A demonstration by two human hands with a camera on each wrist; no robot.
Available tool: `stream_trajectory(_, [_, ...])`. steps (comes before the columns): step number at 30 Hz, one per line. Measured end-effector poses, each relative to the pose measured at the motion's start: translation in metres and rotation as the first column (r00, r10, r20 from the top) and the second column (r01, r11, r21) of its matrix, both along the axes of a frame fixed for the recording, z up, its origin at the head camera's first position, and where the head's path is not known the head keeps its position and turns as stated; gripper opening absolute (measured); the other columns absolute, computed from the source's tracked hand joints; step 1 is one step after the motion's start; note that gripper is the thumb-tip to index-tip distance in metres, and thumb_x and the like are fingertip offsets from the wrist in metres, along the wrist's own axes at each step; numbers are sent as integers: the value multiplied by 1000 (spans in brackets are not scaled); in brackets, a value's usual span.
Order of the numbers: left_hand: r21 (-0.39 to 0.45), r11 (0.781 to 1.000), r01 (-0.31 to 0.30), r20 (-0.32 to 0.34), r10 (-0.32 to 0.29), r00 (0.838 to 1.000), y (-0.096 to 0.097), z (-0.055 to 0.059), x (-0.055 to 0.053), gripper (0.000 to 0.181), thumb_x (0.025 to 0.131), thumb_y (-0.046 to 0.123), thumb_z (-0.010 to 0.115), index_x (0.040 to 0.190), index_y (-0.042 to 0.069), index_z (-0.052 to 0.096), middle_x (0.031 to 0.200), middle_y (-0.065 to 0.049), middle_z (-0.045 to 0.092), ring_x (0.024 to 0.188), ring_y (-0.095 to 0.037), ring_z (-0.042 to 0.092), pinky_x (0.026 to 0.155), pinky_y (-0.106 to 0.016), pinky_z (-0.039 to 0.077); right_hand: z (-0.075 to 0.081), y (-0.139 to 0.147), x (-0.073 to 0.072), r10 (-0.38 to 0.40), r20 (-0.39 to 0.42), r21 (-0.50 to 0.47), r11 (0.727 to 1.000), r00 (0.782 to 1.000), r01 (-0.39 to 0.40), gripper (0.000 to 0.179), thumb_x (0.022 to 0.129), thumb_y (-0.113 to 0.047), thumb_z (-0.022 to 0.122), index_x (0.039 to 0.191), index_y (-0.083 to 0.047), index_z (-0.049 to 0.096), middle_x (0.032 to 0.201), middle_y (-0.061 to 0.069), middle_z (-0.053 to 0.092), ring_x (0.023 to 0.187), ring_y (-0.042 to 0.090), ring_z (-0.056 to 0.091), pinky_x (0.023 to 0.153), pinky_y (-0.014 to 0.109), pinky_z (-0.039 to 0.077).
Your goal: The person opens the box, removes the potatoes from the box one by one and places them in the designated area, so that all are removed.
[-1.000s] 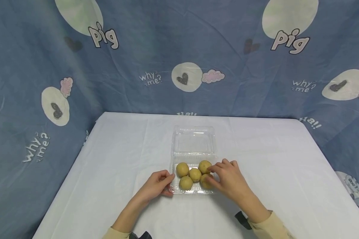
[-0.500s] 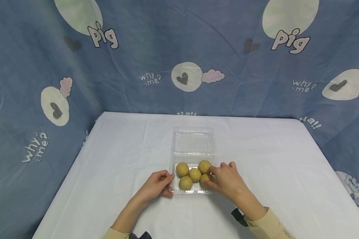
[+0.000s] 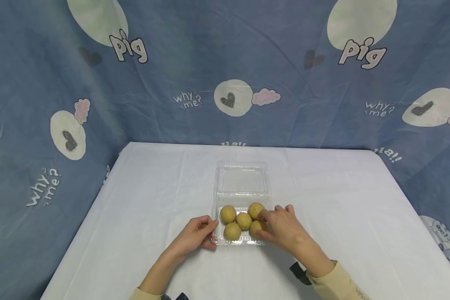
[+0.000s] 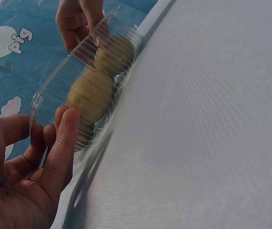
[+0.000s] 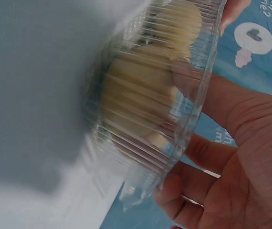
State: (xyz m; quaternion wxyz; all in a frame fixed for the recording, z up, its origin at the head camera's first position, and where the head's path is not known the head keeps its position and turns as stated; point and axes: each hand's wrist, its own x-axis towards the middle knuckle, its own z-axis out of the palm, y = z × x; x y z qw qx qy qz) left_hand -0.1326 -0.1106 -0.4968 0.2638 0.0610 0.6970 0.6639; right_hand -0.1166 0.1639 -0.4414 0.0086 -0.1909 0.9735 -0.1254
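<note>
Several round, yellow-brown potatoes sit in the base of a clear plastic clamshell box [image 3: 243, 242]; the middle one [image 3: 243, 221] is ringed by the others. My left hand [image 3: 194, 234] holds the box's left rim, thumb on one side and fingers on the other, as the left wrist view shows. At the right side, my right hand [image 3: 285, 227] reaches over the rim, its thumb and forefinger around the near right potato [image 3: 256, 229]. Through the ribbed wall in the right wrist view, the thumb [image 5: 188, 76] lies against that potato [image 5: 136, 90]. The other right fingers stay outside the box.
The box's hinged lid [image 3: 241, 179] lies folded back behind the base. A white cloth [image 3: 341, 200] covers the table, and a blue printed curtain [image 3: 285, 116] hangs along its back and sides.
My right hand has shifted slightly left, its thumb and forefinger coming in further around the near right potato. The potatoes keep their places, and my left hand stays on the rim.
</note>
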Motion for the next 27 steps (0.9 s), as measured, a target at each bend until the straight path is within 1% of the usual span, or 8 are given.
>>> stream_trajectory(4, [5,1000,6,-3,-5,1000,0,0,0,39,99,32,60,87,-4,51,76,-6,56,69,-21,64,69,-41,61,-2,-1,-1,-3,3,-19,1000,1000,3,45,72,-45,84,102,-15,67,88,-6,67,76,13,44,75,37,32])
stream_trajectory(6, [7,1000,8,0,-8,1000,0,-1,0,38,99,32,60,87,-3,51,76,-6,56,70,-21,64,70,-41,61,-3,-2,-1,-3,1,-28,1000,1000,3,45,71,-45,85,100,-15,66,88,-6,66,77,14,45,75,37,33])
stream_trajectory(9, [15,1000,6,5,-6,1000,0,-1,-1,37,99,31,60,86,-2,51,76,-6,56,70,-20,64,70,-41,61,-3,-3,-1,-3,-11,-30,1000,1000,3,45,69,-46,85,95,-14,66,86,-6,64,78,15,46,76,39,34])
stream_trajectory(13, [21,1000,2,9,-3,1000,0,-1,-1,36,99,31,60,85,-1,52,76,-6,56,69,-19,63,70,-41,61,-4,-3,-2,2,-33,-21,1000,999,-3,46,67,-49,85,90,-12,70,84,-5,63,77,16,47,75,39,35])
stream_trajectory(19, [17,1000,2,4,-2,1000,0,-2,-1,36,99,31,60,85,-1,52,75,-6,56,69,-19,63,69,-41,61,-5,-4,-2,11,-43,-8,1000,999,-12,50,67,-53,84,90,-10,75,81,-5,62,76,16,46,75,38,35])
stream_trajectory(23, [19,1000,0,10,0,1000,1,-2,0,35,99,31,60,85,0,52,76,-6,56,68,-19,63,69,-40,61,-4,-5,-2,-1,-23,0,1000,1000,1,49,67,-53,84,87,-10,73,78,-5,63,73,16,43,74,38,34])
stream_trajectory(27, [17,1000,-2,10,2,1000,1,-2,0,36,99,31,60,85,-1,52,76,-5,55,68,-19,63,69,-40,61,-3,-5,-3,-3,-5,21,1000,1000,4,49,67,-52,85,88,-11,67,68,-7,58,67,15,41,73,39,32])
